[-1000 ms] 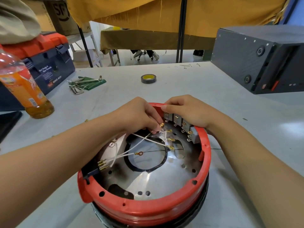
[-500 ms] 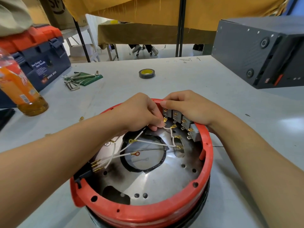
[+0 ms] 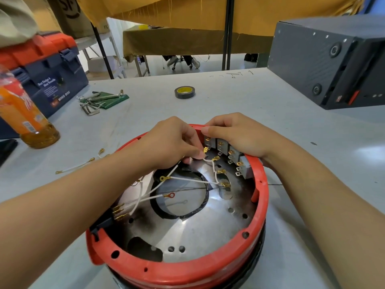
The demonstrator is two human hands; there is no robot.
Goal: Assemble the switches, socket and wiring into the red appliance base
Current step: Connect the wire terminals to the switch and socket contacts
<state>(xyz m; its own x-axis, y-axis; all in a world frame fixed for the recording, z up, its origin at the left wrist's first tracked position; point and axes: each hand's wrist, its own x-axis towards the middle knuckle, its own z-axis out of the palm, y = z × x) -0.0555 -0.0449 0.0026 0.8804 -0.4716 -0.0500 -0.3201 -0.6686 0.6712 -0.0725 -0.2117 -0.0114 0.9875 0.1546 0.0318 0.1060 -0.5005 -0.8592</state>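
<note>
Since before, the left hand (image 3: 173,142) has brought its pinched gold connector (image 3: 205,150) up to the switches (image 3: 224,148) at twelve o'clock in the red base (image 3: 187,268); the right hand (image 3: 235,133), its grip curled over them, braces. Push straight on.

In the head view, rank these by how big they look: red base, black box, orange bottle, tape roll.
1. red base, though it is nearest the camera
2. black box, cut off by the frame
3. orange bottle, partly cut off
4. tape roll
</note>
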